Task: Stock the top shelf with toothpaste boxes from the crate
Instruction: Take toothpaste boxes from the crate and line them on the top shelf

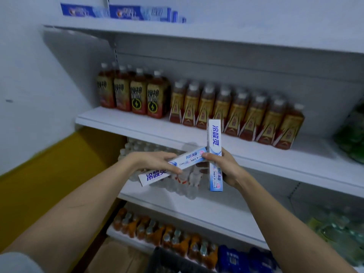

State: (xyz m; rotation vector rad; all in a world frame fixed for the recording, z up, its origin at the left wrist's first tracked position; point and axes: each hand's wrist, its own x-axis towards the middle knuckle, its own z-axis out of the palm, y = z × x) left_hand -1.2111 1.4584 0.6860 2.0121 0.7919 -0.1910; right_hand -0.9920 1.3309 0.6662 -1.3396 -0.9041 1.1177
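Observation:
My left hand (155, 161) grips a white and blue toothpaste box (187, 160) that lies slanted, its low end at the left. My right hand (226, 168) holds a second toothpaste box (214, 138) upright, with its top in front of the bottle shelf. The two boxes meet near my right thumb. High up, the white top shelf (216, 34) carries several blue toothpaste boxes (126, 12) at its left end. The dark crate (167, 261) shows at the bottom edge, between my forearms.
Brown drink bottles (197, 103) fill the second shelf. Clear bottle packs (177, 182) sit on the shelf behind my hands, with orange and blue bottles (177, 239) lower down. A white wall and a yellow surface (49, 184) stand at the left. Green bottles (350, 134) are at the right.

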